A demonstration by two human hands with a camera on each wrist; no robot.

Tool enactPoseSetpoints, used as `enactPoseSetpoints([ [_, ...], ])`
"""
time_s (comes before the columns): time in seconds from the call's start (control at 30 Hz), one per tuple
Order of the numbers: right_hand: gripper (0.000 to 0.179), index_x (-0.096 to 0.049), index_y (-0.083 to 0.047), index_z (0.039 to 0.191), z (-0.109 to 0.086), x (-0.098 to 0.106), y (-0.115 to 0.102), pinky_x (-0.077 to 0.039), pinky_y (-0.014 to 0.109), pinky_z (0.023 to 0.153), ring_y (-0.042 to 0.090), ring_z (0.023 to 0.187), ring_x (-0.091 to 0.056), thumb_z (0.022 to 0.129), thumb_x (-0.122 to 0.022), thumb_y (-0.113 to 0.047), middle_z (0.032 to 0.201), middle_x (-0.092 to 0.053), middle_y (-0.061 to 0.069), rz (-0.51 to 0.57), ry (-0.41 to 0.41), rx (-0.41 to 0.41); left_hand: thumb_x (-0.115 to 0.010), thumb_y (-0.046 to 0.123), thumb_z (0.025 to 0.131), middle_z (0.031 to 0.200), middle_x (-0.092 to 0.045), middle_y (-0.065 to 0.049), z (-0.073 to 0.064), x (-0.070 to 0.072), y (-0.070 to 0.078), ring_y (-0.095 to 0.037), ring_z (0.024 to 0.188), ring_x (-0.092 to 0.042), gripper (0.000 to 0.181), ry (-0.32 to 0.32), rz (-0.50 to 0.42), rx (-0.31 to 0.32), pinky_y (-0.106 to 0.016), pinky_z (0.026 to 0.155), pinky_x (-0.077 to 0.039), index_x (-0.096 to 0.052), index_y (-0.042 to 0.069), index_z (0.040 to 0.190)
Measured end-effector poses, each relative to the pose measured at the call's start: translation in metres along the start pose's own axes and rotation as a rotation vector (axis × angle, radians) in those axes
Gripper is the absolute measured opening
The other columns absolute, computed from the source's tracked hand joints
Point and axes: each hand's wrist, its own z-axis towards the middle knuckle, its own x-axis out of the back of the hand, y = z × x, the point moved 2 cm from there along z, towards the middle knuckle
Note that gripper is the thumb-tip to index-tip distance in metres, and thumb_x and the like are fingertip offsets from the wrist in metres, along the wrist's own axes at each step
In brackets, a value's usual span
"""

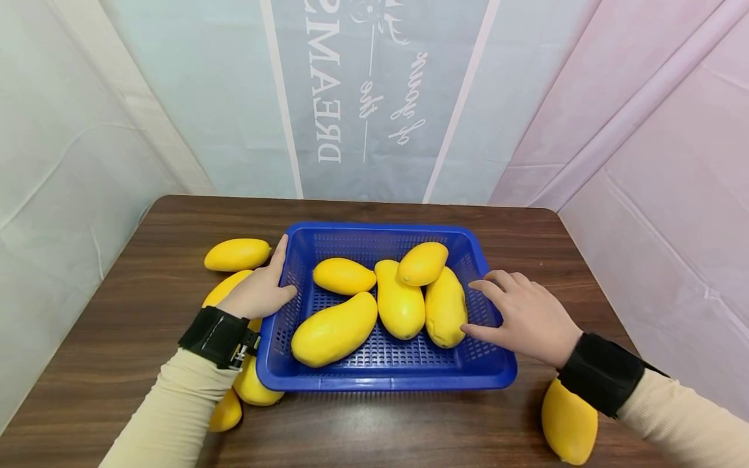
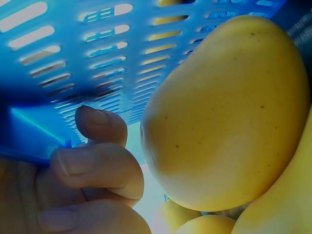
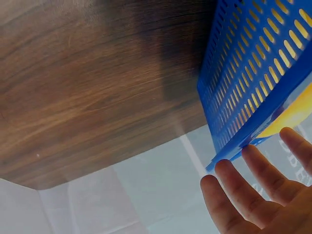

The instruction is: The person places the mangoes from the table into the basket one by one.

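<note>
A blue perforated plastic basket (image 1: 386, 382) stands mid-table with several yellow mangoes (image 1: 335, 329) inside. One smaller mango (image 1: 423, 263) lies on top of two others. At the basket's left rim, my left hand (image 1: 260, 291) grips the edge, thumb over the inner side. Its other fingers (image 2: 97, 168) curl beneath the rim outside the wall, beside a large mango (image 2: 229, 112). My right hand (image 1: 523, 315) hovers at the right rim with fingers spread and loosely bent, holding nothing. Its fingertips (image 3: 224, 166) are right at the rim in the right wrist view.
Several mangoes lie on the wooden table (image 1: 117, 338) left of the basket, one (image 1: 236, 254) towards the back and others partly hidden by the left arm. Another mango (image 1: 569, 422) sits front right, near the right wrist. A printed curtain (image 1: 380, 175) hangs behind the table.
</note>
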Motion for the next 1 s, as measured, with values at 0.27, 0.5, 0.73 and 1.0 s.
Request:
enactPoseSetpoints([
  [0.27,0.071,-0.066,-0.01,0.124,-0.022,-0.003,0.007,-0.053,0.058,0.087,0.038,0.104,-0.062,0.079,-0.07,-0.065,0.12,-0.064,0.018,0.028,0.031,-0.074,-0.05,0.018,0.097,0.064,-0.057,-0.009,0.001,0.0,0.0,-0.021,0.044,-0.058,0.097,-0.007,-0.002,-0.006,-0.033,0.049,-0.053,0.029,0.02,0.154],
  [0.5,0.075,-0.065,-0.008,0.124,-0.051,-0.011,0.014,-0.047,0.065,0.091,0.042,0.113,-0.058,0.079,-0.067,-0.069,0.124,-0.062,0.02,0.097,0.009,-0.211,-0.051,0.019,0.096,0.063,-0.055,-0.008,0.0,0.001,-0.001,-0.021,0.043,-0.056,0.097,-0.005,0.002,-0.007,-0.033,0.048,-0.051,0.027,0.019,0.154],
  [0.73,0.076,-0.065,-0.005,0.124,-0.072,-0.023,0.021,-0.046,0.066,0.09,0.044,0.112,-0.056,0.08,-0.067,-0.067,0.123,-0.062,0.023,0.136,-0.029,-0.315,-0.051,0.019,0.096,0.062,-0.055,-0.007,0.0,0.001,-0.001,-0.021,0.042,-0.055,0.097,-0.002,0.01,-0.005,-0.033,0.048,-0.051,0.027,0.019,0.154],
  [1.0,0.069,-0.064,-0.004,0.124,-0.1,-0.037,0.027,-0.042,0.069,0.09,0.046,0.115,-0.052,0.084,-0.067,-0.061,0.127,-0.058,0.025,0.199,-0.04,-0.402,-0.051,0.019,0.097,0.063,-0.056,-0.008,0.0,0.001,-0.001,-0.022,0.043,-0.057,0.097,-0.003,0.015,-0.001,-0.033,0.049,-0.052,0.027,0.019,0.154],
])
